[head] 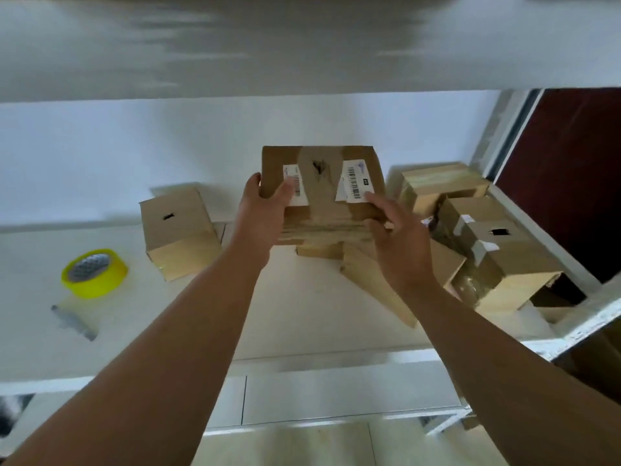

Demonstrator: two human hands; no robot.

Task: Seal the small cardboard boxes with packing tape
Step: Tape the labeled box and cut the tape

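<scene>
I hold a small cardboard box (322, 183) with white barcode labels and brown tape above the white table (302, 317), near its middle. My left hand (260, 213) grips the box's left side, thumb on its top face. My right hand (396, 230) grips its lower right corner, fingers on the label. Loose flaps hang from the box's underside toward me. A roll of yellow packing tape (94, 273) lies on the table at the left, apart from both hands.
Another cardboard box (179, 233) stands left of the held one. Several taped boxes (487, 250) are piled at the table's right end, near a dark doorway (571, 183). A dark pen-like object (74, 322) lies in front of the tape roll. A white wall is behind.
</scene>
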